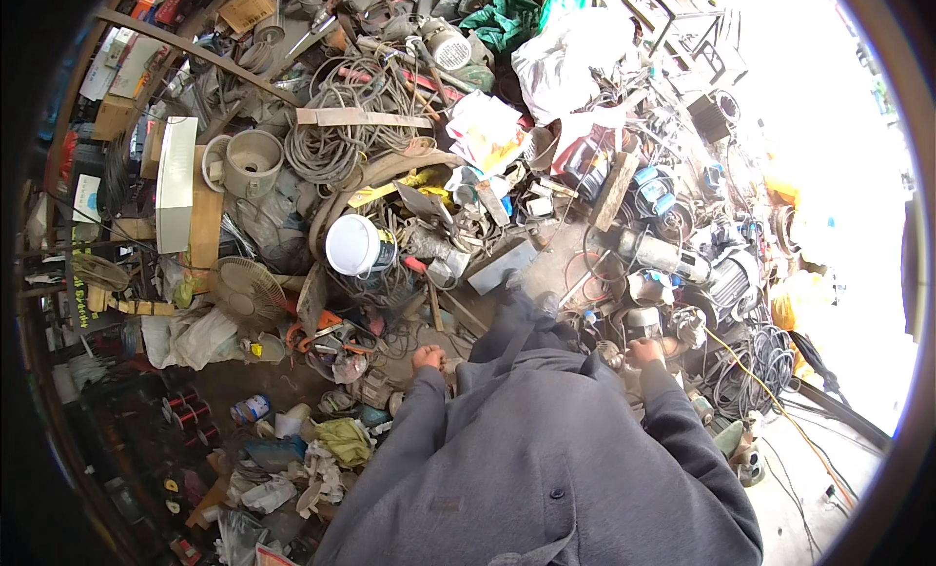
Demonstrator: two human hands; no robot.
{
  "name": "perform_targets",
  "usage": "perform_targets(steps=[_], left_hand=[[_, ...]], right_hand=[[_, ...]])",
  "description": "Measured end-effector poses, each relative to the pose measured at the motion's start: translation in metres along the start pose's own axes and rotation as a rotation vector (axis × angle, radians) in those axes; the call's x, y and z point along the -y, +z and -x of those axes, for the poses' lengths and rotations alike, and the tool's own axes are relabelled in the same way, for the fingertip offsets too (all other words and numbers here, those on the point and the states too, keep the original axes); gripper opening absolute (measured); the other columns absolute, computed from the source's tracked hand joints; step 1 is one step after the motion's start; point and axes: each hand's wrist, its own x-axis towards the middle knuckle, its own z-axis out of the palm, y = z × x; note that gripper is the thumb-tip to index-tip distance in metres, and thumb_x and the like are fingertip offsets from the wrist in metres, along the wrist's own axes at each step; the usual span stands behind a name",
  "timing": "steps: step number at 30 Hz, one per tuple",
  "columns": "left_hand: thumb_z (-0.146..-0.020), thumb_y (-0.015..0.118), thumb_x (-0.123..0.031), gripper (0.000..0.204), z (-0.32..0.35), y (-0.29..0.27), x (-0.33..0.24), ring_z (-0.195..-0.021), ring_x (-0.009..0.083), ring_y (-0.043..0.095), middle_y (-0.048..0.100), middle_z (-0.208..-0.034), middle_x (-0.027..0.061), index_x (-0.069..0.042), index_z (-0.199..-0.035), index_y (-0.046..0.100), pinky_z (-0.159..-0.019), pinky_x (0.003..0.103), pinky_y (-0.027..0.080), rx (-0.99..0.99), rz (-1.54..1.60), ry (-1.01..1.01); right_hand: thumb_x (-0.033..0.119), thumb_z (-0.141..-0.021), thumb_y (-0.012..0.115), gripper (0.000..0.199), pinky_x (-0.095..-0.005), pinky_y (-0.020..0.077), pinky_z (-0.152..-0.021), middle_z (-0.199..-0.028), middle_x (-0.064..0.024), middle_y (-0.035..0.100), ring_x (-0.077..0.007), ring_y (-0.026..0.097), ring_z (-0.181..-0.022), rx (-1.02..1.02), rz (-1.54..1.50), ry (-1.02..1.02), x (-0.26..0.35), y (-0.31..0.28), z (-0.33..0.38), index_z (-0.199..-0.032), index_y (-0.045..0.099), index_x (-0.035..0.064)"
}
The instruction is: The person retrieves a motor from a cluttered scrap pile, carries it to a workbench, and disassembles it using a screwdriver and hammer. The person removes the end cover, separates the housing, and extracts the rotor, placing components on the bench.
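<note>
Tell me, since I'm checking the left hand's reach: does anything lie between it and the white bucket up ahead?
Yes. Between the left hand and the white bucket lies a heap of scrap: tangled wires, an orange-handled tool off to the left, and small metal parts. The right hand is far over on the other side.

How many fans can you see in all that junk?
2. One round fan with a wire grill lies left of the white bucket. Another fan sits at the far left edge by the shelves. More could be buried under the pile.
</note>
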Motion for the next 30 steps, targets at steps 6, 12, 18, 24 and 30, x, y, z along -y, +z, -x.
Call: perform_targets(steps=[6,12,18,24,30], left_hand=[[-0.086,0.074,-0.004,0.011,-0.018,0.02,-0.026,-0.054,0.0192,0.058,0.066,-0.072,0.0126,-0.001,-0.095,0.069,-0.049,0.038,0.046,-0.048,0.011,0.013],[-0.092,0.072,-0.01,0.01,-0.029,0.037,-0.031,-0.053,0.0183,0.055,0.065,-0.071,0.0116,0.0,-0.095,0.068,-0.049,0.039,0.046,-0.062,-0.033,0.013],[-0.094,0.069,-0.007,0.006,-0.031,0.05,-0.038,-0.054,0.0189,0.054,0.064,-0.073,0.0119,-0.001,-0.096,0.068,-0.049,0.038,0.046,0.007,0.061,-0.034],[-0.094,0.066,-0.003,0.002,-0.018,0.067,-0.053,-0.053,0.0191,0.056,0.066,-0.077,0.0119,-0.002,-0.092,0.067,-0.048,0.037,0.046,-0.048,-0.011,-0.027],[-0.099,0.067,-0.01,0.006,-0.007,0.113,-0.094,-0.066,0.0191,0.06,0.068,-0.087,0.011,-0.004,-0.101,0.066,-0.053,0.041,0.048,-0.049,-0.109,-0.124]], right_hand=[[0.009,-0.096,0.057,0.011,-0.0443,0.048,-0.049,-0.071,-0.0081,0.056,-0.0236,0.06,-0.061,0.082,-0.529,0.046,0.014,-0.018,-0.031,-0.089,0.062,0.001],[0.016,-0.092,0.062,0.02,-0.04,0.0513,-0.046,-0.072,-0.009,0.061,-0.0229,0.062,-0.053,-0.075,0.073,-0.503,0.011,-0.031,-0.032,-0.088,0.065,-0.0029],[0.013,-0.093,0.061,0.017,-0.0401,0.0485,-0.044,-0.071,-0.0112,0.06,-0.0241,0.06,-0.053,0.021,-0.525,0.147,0.015,-0.039,-0.031,-0.094,0.064,-0.0041],[0.014,-0.091,0.06,0.024,-0.0376,0.0512,-0.046,-0.073,-0.013,0.065,-0.0232,0.063,-0.054,0.047,0.136,-0.266,0.052,-0.06,-0.065,-0.099,0.067,-0.007],[0.015,-0.088,0.062,0.027,-0.0366,0.0584,-0.054,-0.083,-0.0164,0.073,-0.0244,0.074,-0.064,-0.04,-0.061,0.063,0.104,-0.105,-0.1,-0.102,0.071,-0.0073]])
